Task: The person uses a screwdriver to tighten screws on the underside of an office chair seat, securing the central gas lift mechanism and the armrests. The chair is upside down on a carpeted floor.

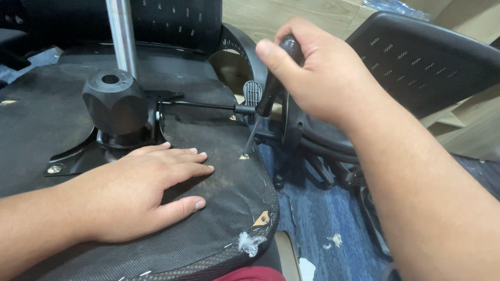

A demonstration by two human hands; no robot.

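Right hand (pixel 317 73): my fist is wrapped round the black screwdriver (pixel 271 88) handle, tip down on a screw (pixel 244 155), seemingly seated in it.
Left hand (pixel 140 192): lying flat, fingers spread, pressing the upturned seat underside (pixel 219 218).
Nearby: lever (pixel 203 105), black mechanism knob (pixel 114 101), chrome post (pixel 122 36).

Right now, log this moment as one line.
left hand: flat on seat underside | right hand: grips screwdriver | tip: at screw hole | chair mechanism: beside left hand
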